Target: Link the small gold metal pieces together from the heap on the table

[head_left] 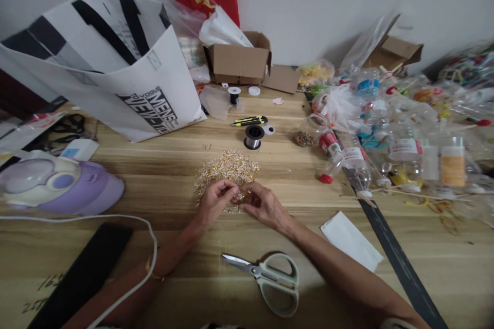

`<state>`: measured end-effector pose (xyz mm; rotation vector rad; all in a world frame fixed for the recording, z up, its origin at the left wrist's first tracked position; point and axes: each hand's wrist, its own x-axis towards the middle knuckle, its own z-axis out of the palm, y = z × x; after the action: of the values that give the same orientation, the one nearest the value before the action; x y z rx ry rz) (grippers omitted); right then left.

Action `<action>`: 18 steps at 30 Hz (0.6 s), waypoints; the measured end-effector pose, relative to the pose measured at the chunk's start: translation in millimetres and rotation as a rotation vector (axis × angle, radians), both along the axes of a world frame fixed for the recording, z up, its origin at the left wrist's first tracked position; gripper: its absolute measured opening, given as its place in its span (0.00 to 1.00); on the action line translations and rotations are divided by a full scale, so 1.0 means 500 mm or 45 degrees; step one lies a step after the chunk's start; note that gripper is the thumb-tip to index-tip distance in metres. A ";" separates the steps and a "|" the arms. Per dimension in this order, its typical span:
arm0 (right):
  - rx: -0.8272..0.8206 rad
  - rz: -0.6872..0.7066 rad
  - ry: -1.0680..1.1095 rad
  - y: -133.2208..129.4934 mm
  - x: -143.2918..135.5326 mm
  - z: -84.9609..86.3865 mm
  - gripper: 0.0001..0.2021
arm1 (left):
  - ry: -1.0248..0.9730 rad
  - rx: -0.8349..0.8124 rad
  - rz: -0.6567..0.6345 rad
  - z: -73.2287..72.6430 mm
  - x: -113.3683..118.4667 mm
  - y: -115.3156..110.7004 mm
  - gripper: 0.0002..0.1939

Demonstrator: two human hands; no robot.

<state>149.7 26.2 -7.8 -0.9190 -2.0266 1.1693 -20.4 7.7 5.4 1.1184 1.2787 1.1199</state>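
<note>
Both hands meet at the near edge of a pile of small gold and silver metal pieces [227,164] on the wooden table. My left hand [216,200] has thumb and forefinger pinched together; whatever lies between them is too small to name. Close beside it, my right hand [266,205] has its fingers bent and drawn in toward the thumb, over the pile's right side. Anything in those fingertips is too small to make out. A pair of scissors [266,277] with pale handles rests nearer me, blades slightly apart.
Beyond the pile are a wire spool [253,137], a yellow-black utility knife [249,121] and a dark thread spool [233,96]. Plastic bottles [401,149] crowd the right. At left stand a large paper bag [154,82] and a purple device [92,190]. A white cable [152,236] crosses my left forearm.
</note>
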 end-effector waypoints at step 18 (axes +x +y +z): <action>-0.025 -0.057 -0.028 0.009 0.010 0.005 0.07 | -0.190 -0.021 0.050 -0.004 -0.003 -0.002 0.07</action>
<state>155.0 30.8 -5.2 -0.9857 -2.0045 1.1619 -22.0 6.7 3.2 0.9823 1.1954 1.1966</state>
